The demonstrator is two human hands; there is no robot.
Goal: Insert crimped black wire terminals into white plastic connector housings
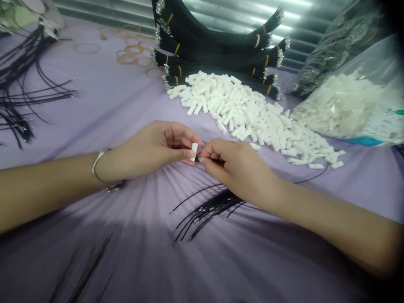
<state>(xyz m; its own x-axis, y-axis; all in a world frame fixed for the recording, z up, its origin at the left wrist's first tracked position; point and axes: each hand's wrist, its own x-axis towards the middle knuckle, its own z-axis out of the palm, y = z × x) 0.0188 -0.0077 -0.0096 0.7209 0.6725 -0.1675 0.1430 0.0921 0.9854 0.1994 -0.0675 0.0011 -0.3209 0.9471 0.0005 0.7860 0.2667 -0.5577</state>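
Observation:
Between thumb and fingertips, my left hand (158, 145) pinches a small white plastic connector housing (194, 150), held upright above the cloth. My right hand (236, 164) is closed on a thin black wire (197, 159), whose end meets the side of the housing. Whether the wire tip sits inside it I cannot tell. The fingertips of both hands almost touch. Under my right hand lies a loose bunch of black wires (208, 210) with shiny metal terminals at their ends.
Behind my hands spreads a pile of white housings (240, 105). Bundles of black wires (214, 50) tied with yellow bands are stacked at the back. A clear bag of housings (344, 105) stands right. More wires (28, 80) and rubber bands (134, 49) lie left on the purple cloth (94, 113).

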